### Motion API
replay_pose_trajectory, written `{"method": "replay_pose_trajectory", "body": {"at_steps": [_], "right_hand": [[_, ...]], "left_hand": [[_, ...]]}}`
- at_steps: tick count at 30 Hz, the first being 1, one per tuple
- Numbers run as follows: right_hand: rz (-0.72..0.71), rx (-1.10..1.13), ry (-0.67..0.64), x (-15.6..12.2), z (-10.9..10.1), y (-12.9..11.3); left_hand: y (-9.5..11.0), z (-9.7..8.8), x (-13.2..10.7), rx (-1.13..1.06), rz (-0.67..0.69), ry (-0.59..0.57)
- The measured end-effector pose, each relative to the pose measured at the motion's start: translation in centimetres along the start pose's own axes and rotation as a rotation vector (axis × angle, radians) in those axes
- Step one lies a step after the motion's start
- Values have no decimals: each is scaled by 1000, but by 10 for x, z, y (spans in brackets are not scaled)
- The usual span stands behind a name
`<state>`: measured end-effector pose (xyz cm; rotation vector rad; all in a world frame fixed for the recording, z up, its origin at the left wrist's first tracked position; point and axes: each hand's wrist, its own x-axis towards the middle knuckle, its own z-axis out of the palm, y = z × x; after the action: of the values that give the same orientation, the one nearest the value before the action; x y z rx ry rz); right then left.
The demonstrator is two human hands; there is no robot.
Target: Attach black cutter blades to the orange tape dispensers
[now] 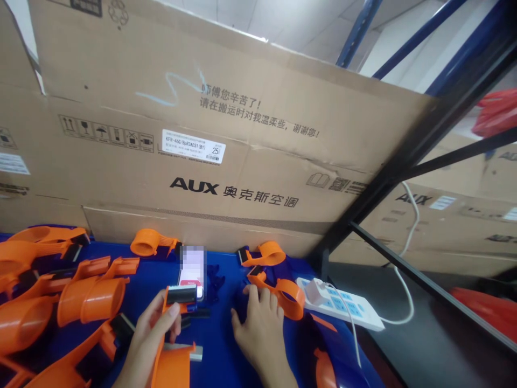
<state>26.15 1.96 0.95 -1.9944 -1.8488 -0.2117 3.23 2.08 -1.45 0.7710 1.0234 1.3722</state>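
My left hand [155,326] is closed around an orange tape dispenser [173,369], which has a black roller and a toothed cutting edge at its top end. My right hand [260,323] reaches forward with fingers apart and slightly bent, over dark blue parts [241,300]. Its fingertips are beside another orange tape dispenser [291,297]; whether they touch it is unclear. Just behind lies one more dispenser [271,253]. Small dark blue pieces [214,283] lie between my hands, near a phone [193,264] with a lit, blurred screen.
Several orange dispensers [92,299] crowd the left of the blue work surface [220,345]. A white power strip [343,304] with a plugged-in charger and cable lies at right. Large cardboard boxes [242,161] stand behind, beside a black metal frame [359,188].
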Motion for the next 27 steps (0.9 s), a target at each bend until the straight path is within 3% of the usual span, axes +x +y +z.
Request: {"method": "replay_pose_trajectory", "body": {"at_steps": [5,14,27], "right_hand": [[8,-27,-110,-1,2,9],[-80,34,-127,7,-13,15],[58,-79,-187,8,-11,14]], "left_hand": [[-5,-2,2,-8,-9,7],[-6,-4,4,0,-11,-16],[-8,-3,3,27,24,-64]]}}
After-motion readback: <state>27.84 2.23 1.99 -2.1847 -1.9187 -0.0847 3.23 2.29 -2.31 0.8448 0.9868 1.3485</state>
